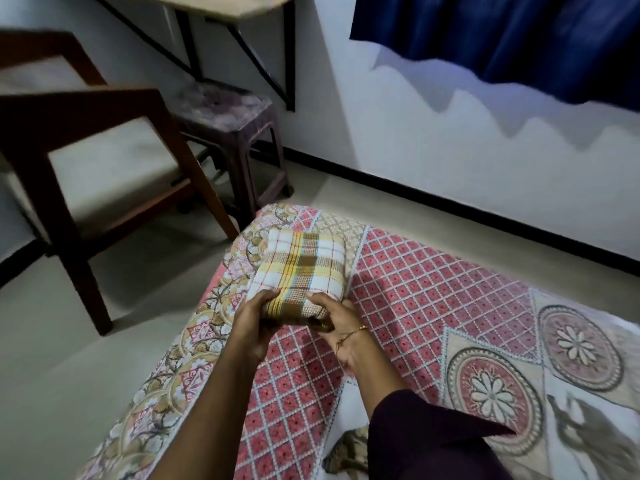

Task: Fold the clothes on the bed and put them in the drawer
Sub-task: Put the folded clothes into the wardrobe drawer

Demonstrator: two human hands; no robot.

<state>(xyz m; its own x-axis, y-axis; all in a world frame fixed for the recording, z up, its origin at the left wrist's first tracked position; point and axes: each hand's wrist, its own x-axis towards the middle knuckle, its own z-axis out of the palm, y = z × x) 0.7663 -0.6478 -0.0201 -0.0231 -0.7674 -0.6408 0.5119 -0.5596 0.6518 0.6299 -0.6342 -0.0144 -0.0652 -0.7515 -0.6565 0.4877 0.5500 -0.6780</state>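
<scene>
Checked folded cloth (pixel 299 271) gripped at its near edge by both hands (pixel 294 323) on the bed (pixel 433 306).

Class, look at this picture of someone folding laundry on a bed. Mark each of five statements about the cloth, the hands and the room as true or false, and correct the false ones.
1. The checked cloth is already folded into a compact bundle. True.
2. Only one hand touches the cloth. False: the left hand and the right hand both grip its near edge.
3. The cloth lies near a corner of the bed. True.
4. A bracelet is on the left wrist. False: it is on the right wrist.
5. The stool stands on the bed. False: it stands on the floor, under a wall-mounted table.
</scene>
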